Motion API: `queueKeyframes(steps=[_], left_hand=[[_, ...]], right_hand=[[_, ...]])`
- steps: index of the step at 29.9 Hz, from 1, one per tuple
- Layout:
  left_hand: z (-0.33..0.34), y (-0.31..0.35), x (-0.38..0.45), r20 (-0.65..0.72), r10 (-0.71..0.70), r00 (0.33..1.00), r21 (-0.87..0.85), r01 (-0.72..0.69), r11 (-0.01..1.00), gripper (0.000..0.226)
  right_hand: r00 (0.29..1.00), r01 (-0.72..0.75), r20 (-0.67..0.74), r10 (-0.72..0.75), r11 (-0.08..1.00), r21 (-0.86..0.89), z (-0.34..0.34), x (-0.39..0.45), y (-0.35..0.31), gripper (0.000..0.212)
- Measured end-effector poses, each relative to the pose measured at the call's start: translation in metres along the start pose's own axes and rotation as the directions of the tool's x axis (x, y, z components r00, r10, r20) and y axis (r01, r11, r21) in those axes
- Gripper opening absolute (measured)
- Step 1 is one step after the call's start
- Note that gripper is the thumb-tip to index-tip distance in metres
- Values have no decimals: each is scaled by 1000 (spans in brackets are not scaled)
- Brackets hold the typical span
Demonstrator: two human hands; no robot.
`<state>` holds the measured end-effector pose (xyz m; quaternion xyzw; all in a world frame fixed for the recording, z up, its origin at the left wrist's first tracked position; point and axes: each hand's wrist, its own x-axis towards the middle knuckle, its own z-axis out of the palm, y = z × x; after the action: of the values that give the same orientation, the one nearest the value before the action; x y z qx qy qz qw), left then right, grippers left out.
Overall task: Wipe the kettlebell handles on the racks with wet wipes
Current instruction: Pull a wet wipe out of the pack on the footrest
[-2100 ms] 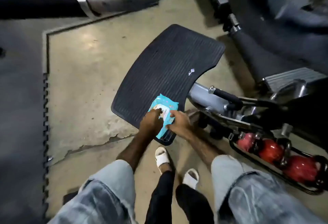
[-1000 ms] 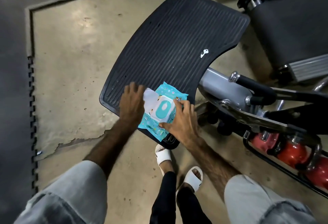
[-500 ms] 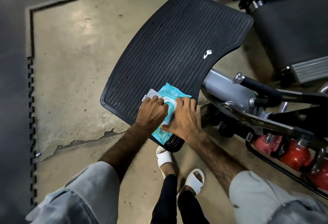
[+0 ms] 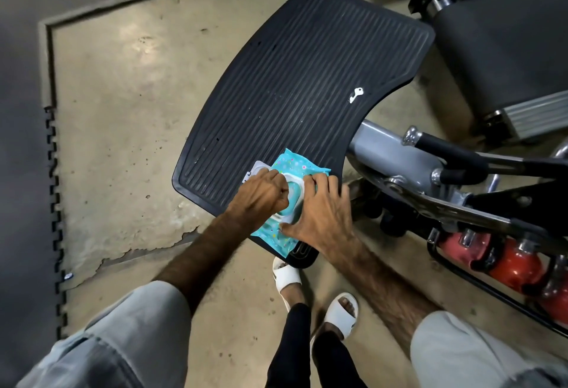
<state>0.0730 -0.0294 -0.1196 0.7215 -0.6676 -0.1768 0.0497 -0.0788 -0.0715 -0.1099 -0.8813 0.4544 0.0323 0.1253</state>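
Observation:
A turquoise pack of wet wipes (image 4: 296, 169) lies on the near corner of a black ribbed platform (image 4: 301, 86). Its white lid (image 4: 256, 167) is flipped open to the left. My left hand (image 4: 261, 197) has its fingers curled down into the pack's opening; whether they pinch a wipe is hidden. My right hand (image 4: 322, 212) presses flat on the pack's right side, thumb along its near edge. Red kettlebells (image 4: 513, 261) sit in a black rack (image 4: 467, 277) low at the right, apart from both hands.
A grey machine arm with a black grip (image 4: 430, 147) runs right of the platform. A treadmill end (image 4: 498, 49) stands at the back right. A small white key-shaped mark (image 4: 356, 95) sits on the platform. Cracked concrete floor (image 4: 123, 111) lies left, bordered by dark rubber tiles (image 4: 21, 141).
The lid was flipped open to the left. My left hand then moved from the lid onto the pack's opening and curled its fingers there. My right hand stayed pressing on the pack.

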Motion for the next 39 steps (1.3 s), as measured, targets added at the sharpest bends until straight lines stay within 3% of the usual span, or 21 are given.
queueKeyframes(steps=[8, 18, 21, 25, 29, 31, 36, 39], left_hand=[[3, -2, -7, -40, -111, 993, -303, 94, 948, 16], [4, 8, -3, -4, -89, 996, -144, 87, 986, 20], [6, 5, -5, 7, -99, 995, -234, 98, 967, 17], [7, 2, -9, -7, -127, 992, -396, 113, 911, 29], [12, 4, -11, -59, -201, 978, -518, 142, 843, 8], [15, 6, -11, -88, -221, 971, -556, 136, 820, 11], [18, 7, -12, -104, -224, 969, -419, 162, 893, 27], [13, 10, -8, -88, -185, 979, -370, 141, 918, 16]], right_hand=[[1000, -10, 28, 9, 1000, 17, 2, 2, 1, 102], [999, -2, 47, 1, 1000, 20, 1, 2, 2, 104], [998, 9, 68, -10, 1000, 24, 0, 3, 2, 105], [997, 2, 76, -4, 1000, 27, -1, 3, 2, 107], [997, -4, 72, 2, 1000, 28, -1, 2, 1, 106], [998, -8, 63, 7, 1000, 24, 0, 2, 1, 105], [999, -16, 30, 15, 1000, 24, 3, 2, 1, 100], [999, -10, 46, 9, 1000, 25, 3, 1, 1, 102]])
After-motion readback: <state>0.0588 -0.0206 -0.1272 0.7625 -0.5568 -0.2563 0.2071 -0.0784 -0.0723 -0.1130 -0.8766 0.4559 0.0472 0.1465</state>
